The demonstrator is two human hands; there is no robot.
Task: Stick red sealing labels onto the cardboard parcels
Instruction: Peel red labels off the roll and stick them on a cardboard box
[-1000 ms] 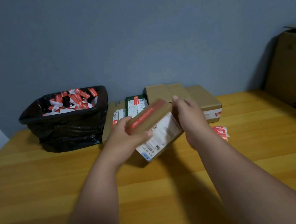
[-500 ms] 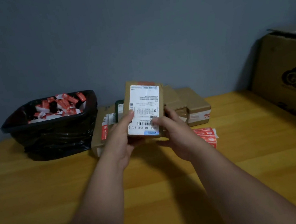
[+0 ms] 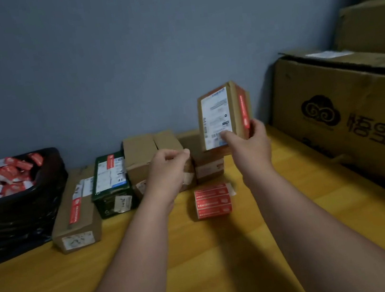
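My right hand [image 3: 249, 146] grips a small cardboard parcel [image 3: 221, 114] by its lower end and holds it upright above the table. The parcel has a white shipping label on its face and a red sealing label down its right side. My left hand [image 3: 168, 168] hovers with curled fingers and holds nothing, just in front of two brown parcels [image 3: 152, 151]. A stack of red sealing labels [image 3: 213, 201] lies on the table between my arms. A flat brown parcel [image 3: 77, 215] and a dark green parcel [image 3: 112, 183], each with a red label, lie to the left.
A black-lined bin [image 3: 20, 204] full of red and white label scraps stands at the far left. A large printed cardboard box [image 3: 357, 118] stands along the right edge, another box stacked behind it. The yellow wooden table [image 3: 203, 256] meets a grey wall.
My left hand let go of the parcel. My right hand carried it up and to the right, toward the big box. The view swung right.
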